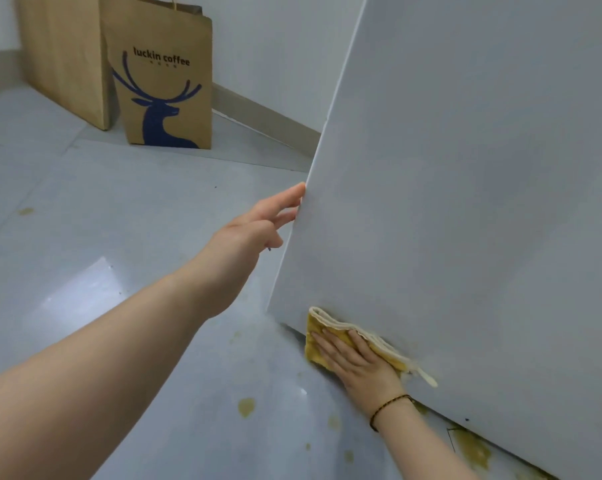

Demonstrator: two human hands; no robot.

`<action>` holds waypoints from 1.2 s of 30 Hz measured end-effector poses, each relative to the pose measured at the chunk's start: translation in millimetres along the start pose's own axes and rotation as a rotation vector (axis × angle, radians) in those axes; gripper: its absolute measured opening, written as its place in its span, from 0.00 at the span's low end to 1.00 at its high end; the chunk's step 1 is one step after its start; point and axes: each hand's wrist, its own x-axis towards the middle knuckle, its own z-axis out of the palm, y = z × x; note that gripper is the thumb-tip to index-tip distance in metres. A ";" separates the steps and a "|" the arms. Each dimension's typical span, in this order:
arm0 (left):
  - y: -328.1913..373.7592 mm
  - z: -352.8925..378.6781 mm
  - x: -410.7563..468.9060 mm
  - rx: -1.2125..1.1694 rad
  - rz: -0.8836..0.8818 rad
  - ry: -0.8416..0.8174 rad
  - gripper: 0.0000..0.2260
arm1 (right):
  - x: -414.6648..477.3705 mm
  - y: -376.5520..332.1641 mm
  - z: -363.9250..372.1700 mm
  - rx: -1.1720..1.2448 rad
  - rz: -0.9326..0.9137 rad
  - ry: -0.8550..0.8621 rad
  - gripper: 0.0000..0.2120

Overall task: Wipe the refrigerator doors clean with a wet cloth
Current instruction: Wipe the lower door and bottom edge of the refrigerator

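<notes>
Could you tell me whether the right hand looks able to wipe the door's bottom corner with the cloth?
Probably yes: the right hand presses the cloth on the door right beside that corner, with nothing between.

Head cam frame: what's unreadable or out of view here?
Head view only:
- Refrigerator door: top and right cut off by frame; no handle visible.
- Yellow cloth: middle hidden under right hand; wetness unclear.
- Left hand: some fingertips hidden behind door edge.
- Paper bag: line under logo text too small.
</notes>
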 end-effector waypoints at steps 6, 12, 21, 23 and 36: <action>-1.6 3.8 -0.9 0.018 0.026 0.008 0.29 | 25.2 48.3 -40.8 -0.031 0.270 0.299 0.24; 0.5 11.1 -2.2 0.048 0.044 0.037 0.29 | 43.4 45.0 -35.7 -0.077 0.446 0.351 0.26; -21.0 29.9 -27.8 0.522 0.228 0.064 0.33 | -44.2 16.2 -15.6 0.009 -0.006 -0.127 0.28; -33.6 40.9 -37.1 0.774 0.348 -0.013 0.33 | -64.7 48.1 -27.9 -0.095 0.125 0.043 0.26; -88.2 97.6 -24.8 1.315 0.569 -0.039 0.34 | -96.9 59.3 -14.0 -0.108 0.329 0.175 0.30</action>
